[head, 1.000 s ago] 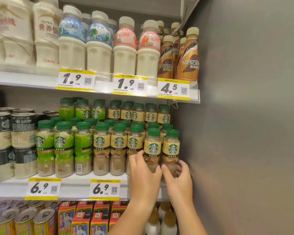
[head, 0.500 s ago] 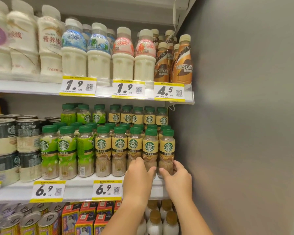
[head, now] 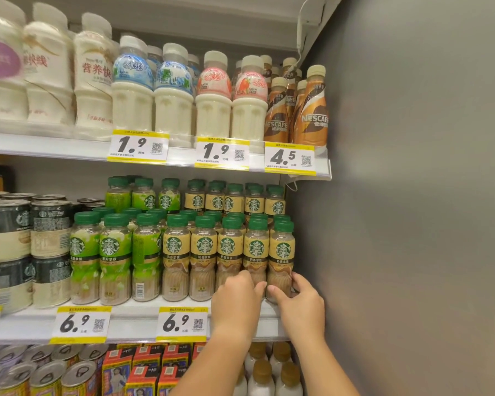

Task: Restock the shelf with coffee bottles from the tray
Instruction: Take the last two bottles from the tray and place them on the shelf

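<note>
Yellow-label coffee bottles with green caps fill the right half of the middle shelf (head: 132,324). My left hand (head: 235,301) wraps the base of the second front bottle from the right (head: 256,247). My right hand (head: 300,304) grips the base of the rightmost front bottle (head: 282,250), fingers curled round its lower part. Both bottles stand upright on the shelf in line with the front row. No tray is in view.
A grey side wall (head: 412,224) closes the shelf on the right, close to my right hand. Green-label bottles (head: 109,252) and stacked cans (head: 9,238) stand to the left. Milk bottles and Nescafe bottles (head: 312,115) fill the shelf above; cans, cartons and white bottles sit below.
Both hands have slid lower on the two right-hand bottles, which have settled back into the front row. The view has shifted slightly.
</note>
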Demonstrator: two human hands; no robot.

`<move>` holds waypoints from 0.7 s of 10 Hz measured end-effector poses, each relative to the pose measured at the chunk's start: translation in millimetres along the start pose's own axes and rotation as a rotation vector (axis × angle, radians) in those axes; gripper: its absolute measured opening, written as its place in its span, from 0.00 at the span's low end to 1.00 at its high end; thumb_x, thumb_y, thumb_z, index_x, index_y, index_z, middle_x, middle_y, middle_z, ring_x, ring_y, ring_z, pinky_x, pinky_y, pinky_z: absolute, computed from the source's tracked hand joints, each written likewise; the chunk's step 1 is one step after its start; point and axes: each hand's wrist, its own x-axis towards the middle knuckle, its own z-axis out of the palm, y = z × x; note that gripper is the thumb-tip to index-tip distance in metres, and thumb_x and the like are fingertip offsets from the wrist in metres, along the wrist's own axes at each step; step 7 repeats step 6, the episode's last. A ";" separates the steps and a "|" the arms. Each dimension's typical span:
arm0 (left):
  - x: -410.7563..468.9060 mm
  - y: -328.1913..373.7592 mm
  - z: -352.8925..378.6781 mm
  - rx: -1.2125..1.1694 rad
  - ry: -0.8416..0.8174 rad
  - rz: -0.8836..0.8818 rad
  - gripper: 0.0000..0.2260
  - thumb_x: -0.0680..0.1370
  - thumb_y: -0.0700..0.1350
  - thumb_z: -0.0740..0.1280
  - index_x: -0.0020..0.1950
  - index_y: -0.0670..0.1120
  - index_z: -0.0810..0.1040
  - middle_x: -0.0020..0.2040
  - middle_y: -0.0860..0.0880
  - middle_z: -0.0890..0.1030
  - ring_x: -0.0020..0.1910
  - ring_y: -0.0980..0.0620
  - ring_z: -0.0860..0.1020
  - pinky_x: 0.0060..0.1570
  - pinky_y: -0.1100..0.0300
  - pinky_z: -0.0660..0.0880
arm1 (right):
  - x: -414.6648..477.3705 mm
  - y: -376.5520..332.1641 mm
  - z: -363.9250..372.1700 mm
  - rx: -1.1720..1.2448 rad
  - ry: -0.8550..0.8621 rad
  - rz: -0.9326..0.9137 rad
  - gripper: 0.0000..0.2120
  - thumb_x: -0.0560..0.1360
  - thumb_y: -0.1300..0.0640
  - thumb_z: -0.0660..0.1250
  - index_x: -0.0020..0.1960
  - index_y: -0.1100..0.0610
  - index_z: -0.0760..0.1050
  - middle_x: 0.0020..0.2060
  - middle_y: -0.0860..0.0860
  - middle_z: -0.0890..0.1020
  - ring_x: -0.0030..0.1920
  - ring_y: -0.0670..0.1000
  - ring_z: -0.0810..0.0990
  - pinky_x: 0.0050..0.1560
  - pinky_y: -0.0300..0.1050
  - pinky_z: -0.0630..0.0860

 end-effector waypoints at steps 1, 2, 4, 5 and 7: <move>0.1 -1.9 2.8 0.024 0.010 0.010 0.16 0.80 0.60 0.62 0.48 0.47 0.76 0.46 0.48 0.83 0.46 0.45 0.81 0.43 0.53 0.78 | 3.0 -0.3 0.9 -0.002 -0.010 0.013 0.33 0.71 0.47 0.76 0.73 0.53 0.71 0.66 0.53 0.79 0.64 0.54 0.78 0.60 0.50 0.76; 1.3 -2.6 3.3 0.035 0.004 0.014 0.16 0.80 0.61 0.61 0.47 0.48 0.76 0.46 0.49 0.82 0.46 0.46 0.81 0.43 0.54 0.77 | 5.5 -0.3 1.8 0.001 -0.023 0.029 0.33 0.71 0.46 0.76 0.73 0.52 0.71 0.67 0.52 0.79 0.65 0.54 0.78 0.61 0.51 0.77; 0.8 -9.2 -0.8 0.040 -0.015 0.088 0.15 0.79 0.61 0.62 0.44 0.50 0.72 0.44 0.50 0.81 0.43 0.47 0.80 0.40 0.54 0.76 | 1.7 -3.6 -1.0 -0.055 -0.044 0.028 0.35 0.73 0.43 0.72 0.75 0.53 0.67 0.69 0.53 0.76 0.68 0.55 0.75 0.63 0.52 0.76; -4.1 -18.0 -7.9 0.096 -0.033 0.228 0.15 0.80 0.60 0.60 0.47 0.49 0.73 0.43 0.52 0.80 0.41 0.49 0.79 0.39 0.55 0.76 | -7.7 -3.1 -3.5 -0.179 -0.053 -0.028 0.34 0.77 0.41 0.65 0.78 0.53 0.60 0.72 0.54 0.72 0.71 0.56 0.71 0.65 0.53 0.74; -9.1 -29.7 -17.5 0.216 0.034 0.371 0.17 0.80 0.61 0.57 0.50 0.49 0.72 0.46 0.51 0.79 0.46 0.49 0.78 0.39 0.56 0.74 | -22.1 -5.0 -8.1 -0.349 -0.041 -0.106 0.36 0.78 0.39 0.61 0.79 0.53 0.54 0.76 0.52 0.66 0.75 0.54 0.65 0.68 0.53 0.70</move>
